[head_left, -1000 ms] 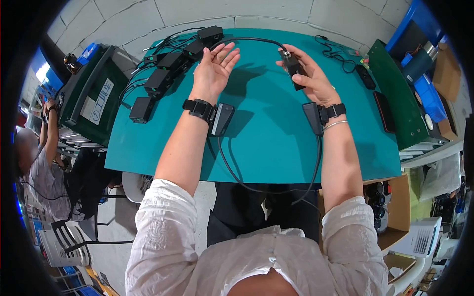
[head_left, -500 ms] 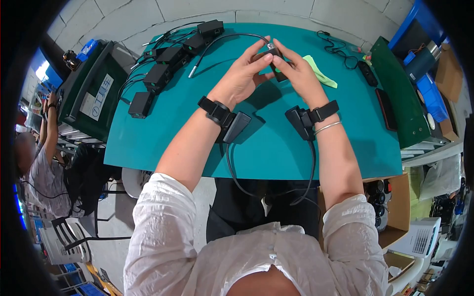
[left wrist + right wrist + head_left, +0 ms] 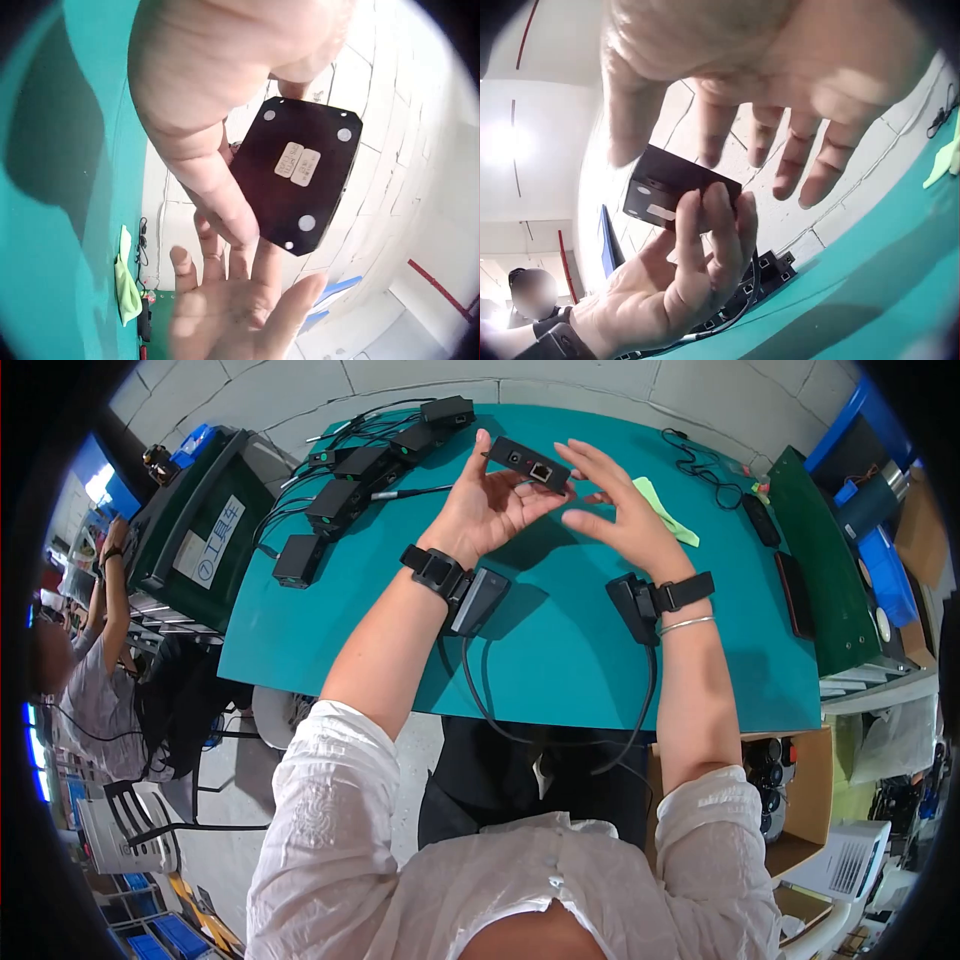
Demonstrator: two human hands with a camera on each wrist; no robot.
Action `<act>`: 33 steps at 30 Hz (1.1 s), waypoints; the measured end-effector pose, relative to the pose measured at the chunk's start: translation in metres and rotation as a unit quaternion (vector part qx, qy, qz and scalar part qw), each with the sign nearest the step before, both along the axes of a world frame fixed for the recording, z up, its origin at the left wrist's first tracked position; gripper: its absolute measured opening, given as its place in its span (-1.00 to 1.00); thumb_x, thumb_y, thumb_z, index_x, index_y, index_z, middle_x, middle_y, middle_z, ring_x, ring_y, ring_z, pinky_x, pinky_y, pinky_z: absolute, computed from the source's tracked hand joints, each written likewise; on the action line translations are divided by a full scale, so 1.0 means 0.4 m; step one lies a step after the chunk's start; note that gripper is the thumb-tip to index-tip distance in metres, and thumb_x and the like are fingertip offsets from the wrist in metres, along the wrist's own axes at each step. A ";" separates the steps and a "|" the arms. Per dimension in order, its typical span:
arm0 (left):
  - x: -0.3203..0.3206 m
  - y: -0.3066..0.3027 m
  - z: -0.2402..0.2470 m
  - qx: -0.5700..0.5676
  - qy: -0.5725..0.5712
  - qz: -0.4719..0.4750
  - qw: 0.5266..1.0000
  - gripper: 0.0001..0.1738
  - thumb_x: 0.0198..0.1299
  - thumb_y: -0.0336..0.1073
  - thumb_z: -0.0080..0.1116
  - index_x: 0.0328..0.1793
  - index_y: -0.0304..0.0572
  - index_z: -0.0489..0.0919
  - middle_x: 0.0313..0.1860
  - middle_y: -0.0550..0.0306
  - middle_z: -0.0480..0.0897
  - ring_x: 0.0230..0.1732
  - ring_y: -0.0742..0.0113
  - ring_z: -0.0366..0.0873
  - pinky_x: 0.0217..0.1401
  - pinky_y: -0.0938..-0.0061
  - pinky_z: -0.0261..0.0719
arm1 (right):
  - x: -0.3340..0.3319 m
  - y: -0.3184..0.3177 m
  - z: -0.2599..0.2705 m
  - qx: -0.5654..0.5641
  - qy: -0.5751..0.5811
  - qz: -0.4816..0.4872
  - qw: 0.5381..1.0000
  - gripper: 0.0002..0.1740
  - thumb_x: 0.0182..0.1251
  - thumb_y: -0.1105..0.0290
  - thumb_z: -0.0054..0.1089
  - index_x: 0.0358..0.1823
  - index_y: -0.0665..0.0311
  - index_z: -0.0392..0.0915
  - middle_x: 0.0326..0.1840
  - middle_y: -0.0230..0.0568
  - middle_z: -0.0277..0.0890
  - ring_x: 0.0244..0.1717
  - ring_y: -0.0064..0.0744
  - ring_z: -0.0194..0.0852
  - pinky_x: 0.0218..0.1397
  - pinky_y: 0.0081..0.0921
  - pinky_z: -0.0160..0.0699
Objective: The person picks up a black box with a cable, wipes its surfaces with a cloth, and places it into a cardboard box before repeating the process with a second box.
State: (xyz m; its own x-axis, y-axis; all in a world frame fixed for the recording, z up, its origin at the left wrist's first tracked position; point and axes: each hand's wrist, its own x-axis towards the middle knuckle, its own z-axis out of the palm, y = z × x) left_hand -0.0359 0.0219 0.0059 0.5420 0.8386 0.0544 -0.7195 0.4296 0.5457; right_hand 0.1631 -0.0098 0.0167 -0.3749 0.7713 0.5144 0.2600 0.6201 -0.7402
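Note:
My left hand [image 3: 480,510] holds a small black box [image 3: 528,465] between thumb and fingers, above the table. Its side with a network port and a round socket faces up in the head view. The left wrist view shows a flat face of the box [image 3: 300,195] with two small paper labels and pale round dots near its corners. A black cable with a silver plug [image 3: 385,495] runs behind my left hand. Just right of the box, my right hand [image 3: 635,525] is spread and holds nothing; the right wrist view shows its fingers [image 3: 832,150] stretched out.
Several similar black boxes [image 3: 338,505] with cables line the back left of the green table [image 3: 560,650]. A light green cloth [image 3: 665,512] lies behind my right hand. Farther right are a coiled black cable [image 3: 695,465], a power strip [image 3: 760,520] and a dark phone-like slab [image 3: 794,594].
The box was in my right hand, then between both hands; now only my left hand holds it, with its port side turned up. My right hand has let go and moved right.

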 end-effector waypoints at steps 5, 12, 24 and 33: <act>-0.001 0.008 -0.007 -0.001 -0.007 -0.022 1.000 -0.13 0.26 0.35 -0.17 0.14 -0.51 0.31 0.08 -0.40 0.46 0.10 -0.28 0.52 0.06 0.04 0.68 | -0.018 -0.013 0.013 -0.023 0.049 0.070 0.996 -0.35 0.16 0.23 0.34 0.32 0.01 0.39 0.37 -0.15 0.26 0.30 -0.25 0.29 0.29 -0.34 0.36; 0.016 -0.008 0.002 0.003 -0.008 -0.039 0.999 -0.24 0.34 0.26 -0.25 0.17 -0.44 0.28 0.12 -0.37 0.45 0.06 -0.25 0.55 -0.02 0.06 0.72 | -0.011 -0.014 0.018 0.108 0.008 0.001 0.994 -0.45 0.13 0.44 0.28 0.23 0.09 0.47 0.22 -0.25 0.45 0.17 -0.27 0.42 0.22 -0.41 0.43; 0.054 -0.037 0.009 0.133 0.039 0.076 0.987 -0.49 0.41 0.04 -0.14 0.18 -0.26 0.37 0.17 0.00 0.45 0.20 0.13 0.44 0.32 0.05 0.41 | -0.034 -0.023 0.013 0.301 -0.142 -0.194 0.923 -0.42 0.06 0.52 0.28 0.20 0.13 0.44 0.10 -0.22 0.47 0.12 -0.15 0.39 0.08 -0.31 0.51; -0.011 -0.002 0.025 0.005 -0.179 0.101 0.979 -0.13 0.26 0.29 -0.10 0.09 -0.65 0.34 0.08 -0.40 0.43 0.21 -0.27 0.42 0.27 0.21 0.57 | 0.003 0.034 -0.035 0.056 0.086 -0.208 0.973 -0.64 0.26 0.44 0.14 0.10 0.22 0.51 0.09 -0.17 0.52 -0.17 -0.42 0.61 -0.10 -0.50 0.56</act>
State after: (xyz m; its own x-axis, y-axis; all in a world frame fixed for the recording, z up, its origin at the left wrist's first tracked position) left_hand -0.0403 0.0210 0.0158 0.3104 0.9249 0.2197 -0.9348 0.2550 0.2475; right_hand 0.1643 0.0038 0.0026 0.0556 0.7739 0.6309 0.3841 0.5666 -0.7290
